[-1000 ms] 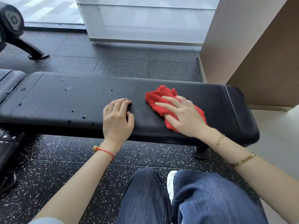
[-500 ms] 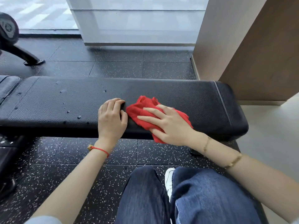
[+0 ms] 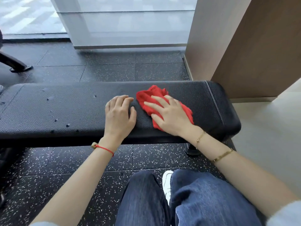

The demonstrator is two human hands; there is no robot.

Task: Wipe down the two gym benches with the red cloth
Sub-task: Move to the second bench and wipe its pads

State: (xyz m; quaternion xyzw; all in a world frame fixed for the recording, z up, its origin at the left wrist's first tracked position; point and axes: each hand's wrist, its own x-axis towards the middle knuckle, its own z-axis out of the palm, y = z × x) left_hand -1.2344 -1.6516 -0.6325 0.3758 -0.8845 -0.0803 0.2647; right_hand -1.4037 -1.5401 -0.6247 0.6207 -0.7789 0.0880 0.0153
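Observation:
A black padded gym bench (image 3: 73, 110) runs across the view, with water droplets scattered on its left half. The red cloth (image 3: 147, 97) lies crumpled on the right part of the pad. My right hand (image 3: 169, 116) presses flat on the cloth with fingers spread. Just left of the cloth, my left hand (image 3: 118, 115) rests on the bare pad, fingers curled at the tips, holding nothing. Only a sliver of a second bench pad (image 3: 1, 88) shows at the far left edge.
Black speckled rubber floor (image 3: 114, 72) surrounds the bench. A wooden wall panel (image 3: 260, 46) stands close behind the bench's right end. A machine's black foot (image 3: 17, 66) sits far left. My jeans-clad knees (image 3: 162, 201) are below, and a bench leg (image 3: 192, 150) under the right end.
My right hand slid the cloth left toward my left hand, then back right and farther across the pad. The left hand stayed planted. The camera view shifted.

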